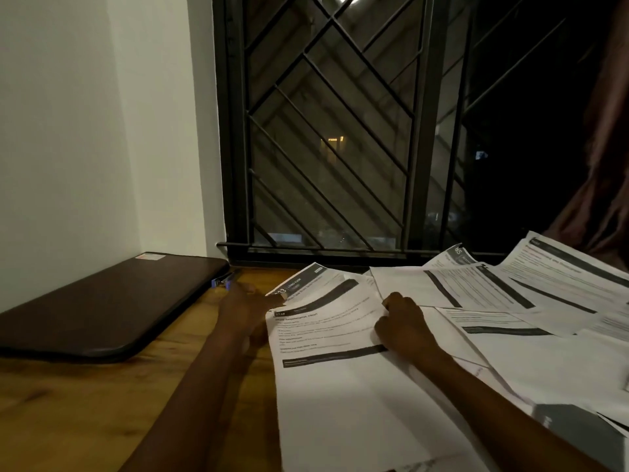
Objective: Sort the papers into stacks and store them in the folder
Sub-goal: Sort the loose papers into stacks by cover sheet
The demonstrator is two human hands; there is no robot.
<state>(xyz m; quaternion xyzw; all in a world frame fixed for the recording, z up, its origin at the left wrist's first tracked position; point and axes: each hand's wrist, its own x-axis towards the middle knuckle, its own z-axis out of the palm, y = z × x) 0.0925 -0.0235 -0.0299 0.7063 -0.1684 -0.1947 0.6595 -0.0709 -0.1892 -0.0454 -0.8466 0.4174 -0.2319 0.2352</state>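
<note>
The folder [102,308] lies closed, left of both hands. The right hand [405,325] grips the top sheet [326,335]; the left hand [243,303] touches its left edge, grip unclear.

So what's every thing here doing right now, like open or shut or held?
folder: closed, flat on the table.
pen: lying by the folder's far corner.
top sheet: face up, right edge gripped by the right hand.
other papers: spread out, overlapping, not yet stacked.
right hand: curled, gripping the top sheet.
left hand: at the sheet's left edge; grip too blurred to tell.
</note>
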